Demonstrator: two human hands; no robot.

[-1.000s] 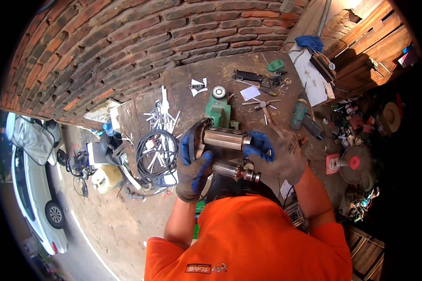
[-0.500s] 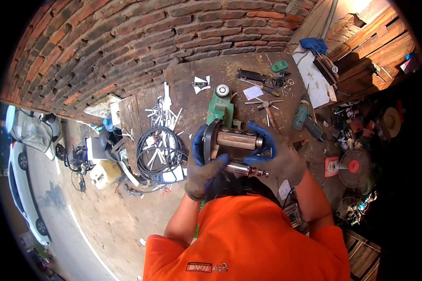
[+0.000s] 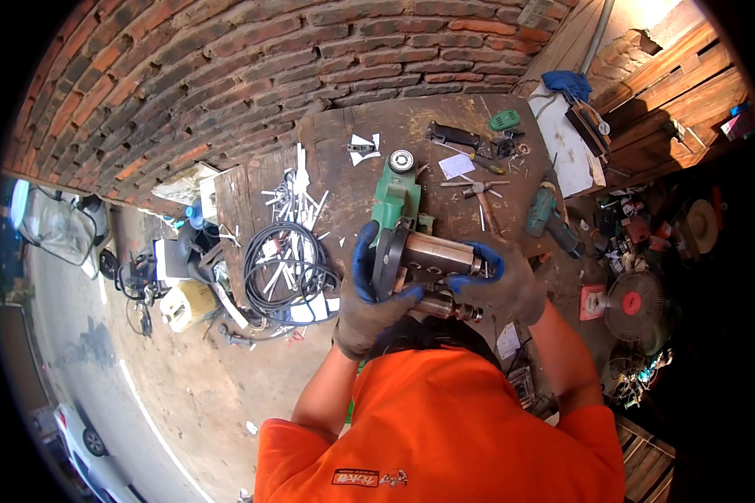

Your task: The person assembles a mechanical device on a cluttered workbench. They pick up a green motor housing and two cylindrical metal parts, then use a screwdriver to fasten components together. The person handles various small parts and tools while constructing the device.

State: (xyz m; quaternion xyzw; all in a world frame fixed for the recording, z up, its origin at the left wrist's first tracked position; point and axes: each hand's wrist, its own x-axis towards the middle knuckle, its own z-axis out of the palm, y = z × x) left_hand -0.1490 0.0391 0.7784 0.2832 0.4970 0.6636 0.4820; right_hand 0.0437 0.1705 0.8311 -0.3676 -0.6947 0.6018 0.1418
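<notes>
Both hands wear grey gloves with blue fingers. My left hand (image 3: 369, 303) is closed around a dark, round-edged plate (image 3: 389, 260), its thumb low on the near side. Two shiny metal cylinders stick out rightward from this plate, an upper cylinder (image 3: 440, 251) with holes in it and a lower cylinder (image 3: 445, 306) with a stepped tip. My right hand (image 3: 507, 283) curls its fingers around the right end of the upper one. Just behind stands a green power-tool body (image 3: 396, 197) with a round silver cap; whether it is joined to the plate I cannot tell.
On the brown workbench (image 3: 327, 138) lie a coiled black cable (image 3: 264, 277) over white strips, a hammer (image 3: 483, 199), a green-and-black drill (image 3: 547, 216), a black handle piece (image 3: 451, 134) and a green cover (image 3: 504, 120). A fan (image 3: 633, 303) stands right; a yellow jerrycan (image 3: 186, 306) stands left.
The plate and its cylinders have tilted, their right ends dipping toward me. Both hands stay on the part. A white car outside has moved down the street.
</notes>
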